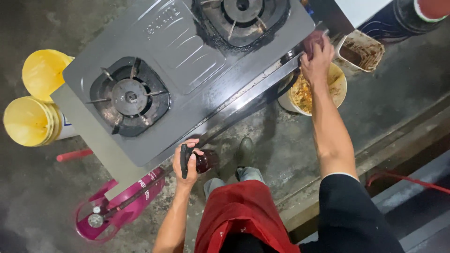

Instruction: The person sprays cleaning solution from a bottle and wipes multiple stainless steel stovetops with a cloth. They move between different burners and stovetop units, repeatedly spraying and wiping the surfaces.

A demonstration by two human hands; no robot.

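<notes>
A black two-burner gas stove (187,61) lies across the view on a grey stand. My left hand (186,161) grips a dark reddish spray bottle (205,160) by its black trigger, close to the stove's front edge. Reaching to the stove's far right corner, my right hand (318,58) presses a dark red cloth (312,42) against the front rim. I wear a red apron (241,215) and dark boots (244,151).
Two yellow funnels (35,98) stand at the left of the stove. A pink gas cylinder (119,204) lies below it. A dirty white bucket (340,86) and a stained tub (361,49) sit on the dark floor at right, by a concrete kerb (375,150).
</notes>
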